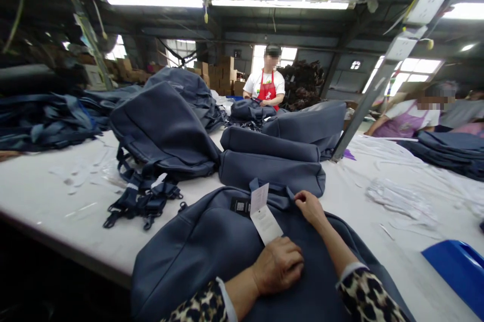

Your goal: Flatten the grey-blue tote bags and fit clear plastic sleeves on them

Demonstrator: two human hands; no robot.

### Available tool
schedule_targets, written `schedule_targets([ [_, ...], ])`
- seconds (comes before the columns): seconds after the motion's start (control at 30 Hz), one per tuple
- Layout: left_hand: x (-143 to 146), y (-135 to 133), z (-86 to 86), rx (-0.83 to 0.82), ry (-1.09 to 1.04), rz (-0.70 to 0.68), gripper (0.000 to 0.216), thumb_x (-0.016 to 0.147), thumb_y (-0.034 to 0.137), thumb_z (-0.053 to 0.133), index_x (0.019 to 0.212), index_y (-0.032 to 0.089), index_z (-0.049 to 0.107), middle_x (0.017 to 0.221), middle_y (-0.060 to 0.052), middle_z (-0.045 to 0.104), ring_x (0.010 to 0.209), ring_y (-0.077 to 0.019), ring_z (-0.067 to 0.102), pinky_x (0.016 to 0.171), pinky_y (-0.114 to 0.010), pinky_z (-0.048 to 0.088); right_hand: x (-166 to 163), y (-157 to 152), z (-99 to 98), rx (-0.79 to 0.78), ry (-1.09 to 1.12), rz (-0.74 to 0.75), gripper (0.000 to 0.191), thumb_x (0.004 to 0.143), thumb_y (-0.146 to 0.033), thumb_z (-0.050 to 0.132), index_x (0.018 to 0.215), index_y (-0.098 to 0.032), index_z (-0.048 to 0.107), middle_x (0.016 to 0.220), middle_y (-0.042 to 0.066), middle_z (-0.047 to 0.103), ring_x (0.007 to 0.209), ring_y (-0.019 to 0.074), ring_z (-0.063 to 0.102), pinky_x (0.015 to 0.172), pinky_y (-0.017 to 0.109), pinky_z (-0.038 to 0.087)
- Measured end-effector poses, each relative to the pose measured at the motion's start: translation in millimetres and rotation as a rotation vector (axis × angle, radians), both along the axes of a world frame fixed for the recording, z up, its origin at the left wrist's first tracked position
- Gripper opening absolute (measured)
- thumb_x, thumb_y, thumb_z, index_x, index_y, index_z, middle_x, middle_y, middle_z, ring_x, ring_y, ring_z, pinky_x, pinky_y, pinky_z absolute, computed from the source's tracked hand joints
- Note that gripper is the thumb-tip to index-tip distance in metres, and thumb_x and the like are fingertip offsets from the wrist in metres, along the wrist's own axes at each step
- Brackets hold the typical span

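A white-covered counter (83, 216) stretched across the view, bearing a large dark blue bag (189, 251) at its near edge, right in front of the person. Beyond it, another blue bag (162, 130) leaned to the left, and two long blue pieces (270, 168) lay one behind the other. A heap of clipped straps (143, 203) sat left of the near bag; a bright blue plastic object (454, 271) lay far right. Of the hands, the left hand (280, 265) rested curled on the near bag by the white paper tag (267, 223), whether gripping anything I couldn't tell; the right hand (310, 207) pinched the right end of the handle (282, 198). A small black label (241, 206) showed beside the tag.
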State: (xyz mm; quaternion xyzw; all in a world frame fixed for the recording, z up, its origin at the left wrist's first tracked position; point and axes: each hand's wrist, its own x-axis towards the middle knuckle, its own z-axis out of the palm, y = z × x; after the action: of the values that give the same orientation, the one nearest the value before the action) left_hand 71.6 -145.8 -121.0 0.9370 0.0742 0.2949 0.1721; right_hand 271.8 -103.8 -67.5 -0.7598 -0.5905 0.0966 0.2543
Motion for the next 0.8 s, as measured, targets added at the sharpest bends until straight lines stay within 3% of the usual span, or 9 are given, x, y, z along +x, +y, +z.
schedule_targets([
  [0.13,-1,-3,4.6,-0.025,-0.075,-0.009,0.015,0.092,0.025,0.05,0.096,0.017,0.063,0.099,-0.007,0.068,0.087,-0.017,0.059,0.082,-0.032,0.044,0,-19,4.6,0.019,0.165,0.217,0.024,0.082,-0.032,0.048,0.097,-0.021,0.064,0.092,0.004,0.071,0.087,0.0193,0.065,0.079,0.032,0.052],
  [0.23,1,-6,5.4,-0.036,-0.075,-0.041,0.016,0.092,0.025,0.05,0.095,0.017,0.063,0.098,-0.007,0.069,0.087,-0.0166,0.058,0.081,-0.031,0.044,0,-21,8.0,0.061,0.078,0.033,0.037,0.085,-0.049,0.051,0.107,-0.022,0.062,0.103,0.008,0.07,0.097,0.0237,0.063,0.085,0.037,0.049],
  [0.3,2,-8,3.7,-0.034,-0.072,-0.049,0.015,0.091,0.024,0.05,0.093,0.017,0.063,0.096,-0.006,0.069,0.086,-0.0167,0.058,0.08,-0.031,0.044,1,-11,8.2,0.03,0.015,-0.116,0.04,0.081,-0.055,0.056,0.097,-0.02,0.065,0.099,0.014,0.069,0.1,0.0301,0.062,0.087,0.044,0.046],
  [0.37,2,-7,1.4,-0.019,-0.069,-0.045,0.014,0.09,0.024,0.051,0.092,0.017,0.063,0.093,-0.005,0.069,0.083,-0.017,0.058,0.077,-0.031,0.044,-2,3,7.8,-0.014,0.022,-0.136,0.033,0.075,-0.05,0.065,0.082,-0.018,0.064,0.087,0.016,0.069,0.093,0.0343,0.063,0.084,0.048,0.046],
  [0.5,-1,-3,1.5,-0.004,-0.08,-0.038,0.015,0.09,0.024,0.05,0.093,0.017,0.063,0.091,-0.006,0.069,0.082,-0.0171,0.059,0.078,-0.031,0.045,-15,9,14.3,0.017,0.088,-0.055,0.016,0.077,-0.034,0.058,0.083,-0.019,0.06,0.086,0.009,0.069,0.085,0.0257,0.064,0.081,0.04,0.048],
  [0.6,-2,-3,4.2,0.024,-0.093,-0.04,0.016,0.091,0.025,0.048,0.092,0.017,0.063,0.09,-0.006,0.069,0.08,-0.017,0.059,0.075,-0.031,0.045,-23,-24,20.9,0.026,0.186,0.181,0.021,0.079,-0.034,0.056,0.095,-0.021,0.061,0.092,0.002,0.069,0.087,0.0203,0.063,0.081,0.031,0.049],
  [0.7,-3,-10,5.3,0.086,-0.109,-0.052,0.019,0.09,0.03,0.049,0.084,0.017,0.062,0.078,-0.005,0.067,0.074,-0.0174,0.059,0.069,-0.032,0.044,-21,-78,14.5,-0.077,0.186,0.443,0.028,0.079,-0.034,0.062,0.105,-0.023,0.064,0.099,0.003,0.069,0.091,0.0216,0.062,0.085,0.032,0.049],
  [0.8,-5,-22,13.5,0.106,-0.2,-0.158,0.022,0.09,0.033,0.049,0.082,0.017,0.061,0.073,-0.005,0.067,0.068,-0.0164,0.059,0.065,-0.031,0.046,-18,-122,-4.3,-0.157,0.111,0.437,0.023,0.09,-0.037,0.053,0.105,-0.025,0.065,0.105,0.006,0.067,0.096,0.022,0.061,0.088,0.033,0.048],
])
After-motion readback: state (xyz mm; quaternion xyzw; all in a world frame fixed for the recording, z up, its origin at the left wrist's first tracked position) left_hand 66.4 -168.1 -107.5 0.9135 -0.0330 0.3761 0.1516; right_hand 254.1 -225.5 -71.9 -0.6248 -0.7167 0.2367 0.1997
